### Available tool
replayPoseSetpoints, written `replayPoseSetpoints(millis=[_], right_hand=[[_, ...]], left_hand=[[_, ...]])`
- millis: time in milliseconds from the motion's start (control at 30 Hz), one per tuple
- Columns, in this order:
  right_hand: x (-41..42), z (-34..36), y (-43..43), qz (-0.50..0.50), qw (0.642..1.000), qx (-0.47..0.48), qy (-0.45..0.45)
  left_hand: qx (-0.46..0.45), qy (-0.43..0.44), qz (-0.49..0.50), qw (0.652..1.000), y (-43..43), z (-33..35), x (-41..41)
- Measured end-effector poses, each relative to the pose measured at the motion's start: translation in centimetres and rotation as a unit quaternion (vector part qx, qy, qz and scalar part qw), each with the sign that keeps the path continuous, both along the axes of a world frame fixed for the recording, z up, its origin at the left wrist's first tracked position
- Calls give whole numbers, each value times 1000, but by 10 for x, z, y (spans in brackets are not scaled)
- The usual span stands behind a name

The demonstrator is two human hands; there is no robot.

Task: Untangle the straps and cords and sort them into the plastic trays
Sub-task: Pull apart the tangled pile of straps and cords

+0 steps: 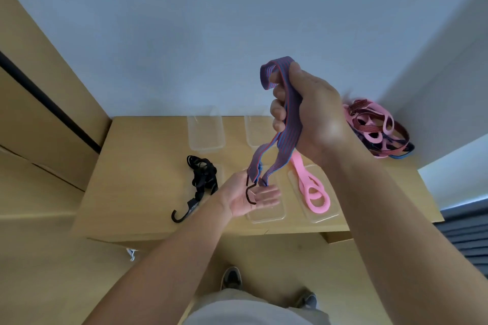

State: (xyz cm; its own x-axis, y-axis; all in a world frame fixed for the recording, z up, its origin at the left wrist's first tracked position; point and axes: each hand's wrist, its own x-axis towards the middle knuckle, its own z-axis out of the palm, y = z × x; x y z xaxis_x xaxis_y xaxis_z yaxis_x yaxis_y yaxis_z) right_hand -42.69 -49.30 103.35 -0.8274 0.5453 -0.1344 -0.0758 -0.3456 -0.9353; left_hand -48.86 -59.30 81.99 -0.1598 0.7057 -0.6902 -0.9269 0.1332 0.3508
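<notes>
My right hand [309, 116] is raised above the table and shut on a folded blue-and-red striped strap [290, 124]. The strap's two ends hang down to my left hand [250, 196], which lies palm up and open under the strap's black hook [250, 194]. Beneath that hand sits a clear tray [266, 215]. To its right a pink looped strap [313, 188] lies in another clear tray [327, 215]. A black cord with a hook [202, 182] lies on the table to the left.
Two more clear trays [206, 129] [257, 129] stand at the back of the wooden table [137, 166]. A tangled pile of pink and striped straps [375, 129] rests at the right rear corner by the wall. My shoes show on the floor below.
</notes>
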Motion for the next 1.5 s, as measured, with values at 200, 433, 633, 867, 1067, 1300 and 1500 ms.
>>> replayPoseSetpoints(millis=[200, 433, 633, 867, 1067, 1300, 1500], right_hand=[[3, -3, 1, -10, 1000, 10, -24], [10, -27, 11, 29, 994, 63, -89], [9, -78, 16, 4, 992, 41, -118], [-2, -134, 25, -43, 985, 61, -156], [-1, -219, 28, -65, 956, 82, -276], [3, -273, 10, -47, 930, 66, -358], [-4, -288, 6, -14, 880, 183, -439]], left_hand=[[-15, -39, 116, 992, 13, -11, -2], [-116, 183, 56, 975, 25, -14, -11], [-150, 287, -2, 946, 27, -31, -16], [-151, 311, -22, 938, 26, -53, -19], [-217, 344, 4, 914, 27, -80, -27], [-180, 364, -39, 913, 24, -87, -22], [-207, 477, -127, 844, 23, -82, -22]])
